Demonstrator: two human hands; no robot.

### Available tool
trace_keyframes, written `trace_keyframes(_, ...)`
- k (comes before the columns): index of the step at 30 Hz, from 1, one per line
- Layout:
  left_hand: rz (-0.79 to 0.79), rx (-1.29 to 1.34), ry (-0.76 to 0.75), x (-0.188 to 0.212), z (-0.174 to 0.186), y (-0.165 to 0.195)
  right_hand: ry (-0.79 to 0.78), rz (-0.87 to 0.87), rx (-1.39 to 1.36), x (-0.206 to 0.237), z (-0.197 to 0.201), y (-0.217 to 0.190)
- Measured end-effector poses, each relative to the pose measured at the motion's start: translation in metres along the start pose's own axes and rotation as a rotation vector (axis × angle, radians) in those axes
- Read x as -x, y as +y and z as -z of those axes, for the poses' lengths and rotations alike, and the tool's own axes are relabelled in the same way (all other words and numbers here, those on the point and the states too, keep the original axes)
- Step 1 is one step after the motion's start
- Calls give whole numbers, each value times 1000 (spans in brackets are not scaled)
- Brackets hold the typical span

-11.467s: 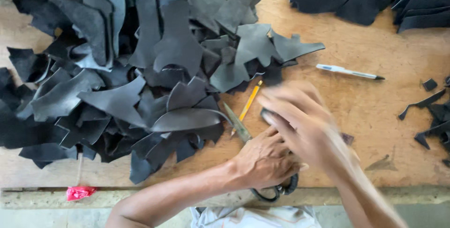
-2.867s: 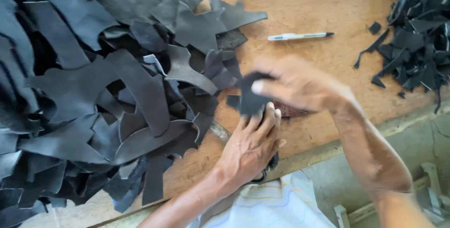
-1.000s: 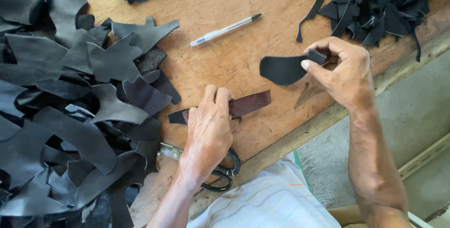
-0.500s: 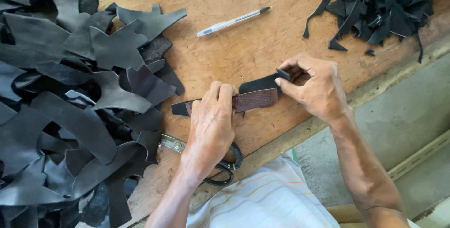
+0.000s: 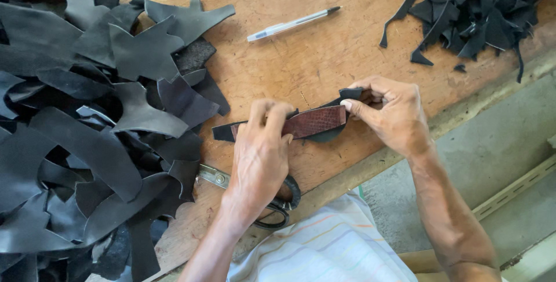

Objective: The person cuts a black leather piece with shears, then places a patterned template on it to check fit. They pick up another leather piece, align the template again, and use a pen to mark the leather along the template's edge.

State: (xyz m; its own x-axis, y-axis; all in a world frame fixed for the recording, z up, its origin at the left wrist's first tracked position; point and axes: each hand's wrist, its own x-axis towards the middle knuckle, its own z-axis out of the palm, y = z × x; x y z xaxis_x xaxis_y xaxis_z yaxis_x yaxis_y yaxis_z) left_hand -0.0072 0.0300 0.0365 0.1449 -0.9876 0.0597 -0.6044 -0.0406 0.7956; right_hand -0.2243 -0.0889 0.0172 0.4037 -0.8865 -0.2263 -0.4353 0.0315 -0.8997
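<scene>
strip, brown | left grip pressing its left end | right grip pinching its right end

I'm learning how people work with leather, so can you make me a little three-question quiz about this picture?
1. True or false: the pen is held in the right hand.
2. What lies on the table partly under the left hand? A) a hammer B) scissors C) a brush
3. Fill in: both hands hold a reddish-brown strip laid over a ____ leather piece.

Key:
1. False; the pen lies alone on the wooden table.
2. B.
3. Black.
</scene>
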Motion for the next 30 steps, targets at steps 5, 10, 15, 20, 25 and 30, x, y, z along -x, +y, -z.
trace_keyframes(5,-130,-76,41,14,-3,-6,63,45,140,0,-3,-3)
trace_keyframes(10,-186,-87,13,21,-3,-9,111,18,101,-3,-6,-2)
trace_keyframes(15,-188,-93,-4,21,-1,-8,115,2,57,-1,-5,0)
trace_keyframes(20,-178,-99,5,21,-2,-7,121,-16,63,1,-4,-1)
trace_keyframes(25,-159,-131,-33,23,-4,-6,52,53,145,3,4,-1)
trace_keyframes(30,-153,-131,-51,24,-4,-6,-6,172,93,9,12,-2)
